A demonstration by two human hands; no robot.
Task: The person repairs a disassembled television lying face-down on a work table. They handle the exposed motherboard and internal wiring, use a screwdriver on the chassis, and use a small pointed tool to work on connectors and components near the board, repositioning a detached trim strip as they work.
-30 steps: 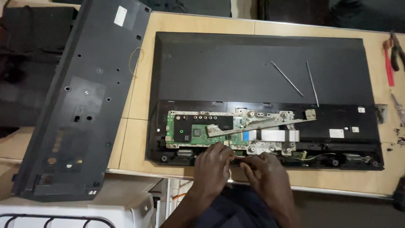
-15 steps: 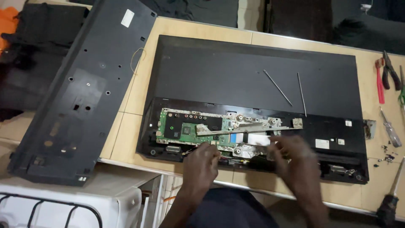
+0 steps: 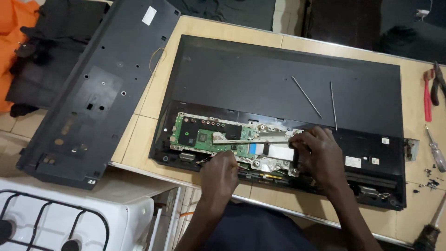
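1. Hands both down on opened flat-screen TV, which lies face-down on tiled wooden table.
2. L hand: forearm comes up from bottom centre, wrist bent, knuckles up. Fingers curled tight at lower edge of green circuit board, pinching sth small there; can't tell what, it's hidden under the fingers.
3. R hand: forearm angles in from lower right, back of hand to camera. Fingers curled down onto silver metal bracket and white flat ribbon cable beside the board. Pressing or gripping? Can't tell from here.
4. Board sits in TV's lower strip, left of centre, between the two hands' reach; both hands near each other, not touching.
5. Two thin metal rods lie on TV back, just above R hand.
6. Removed black back cover lies tilted at left, partly off table.
7. Right edge: red-handled pliers, clear-handled screwdriver, loose screws.
8. White gas stove at lower left, below the cover.
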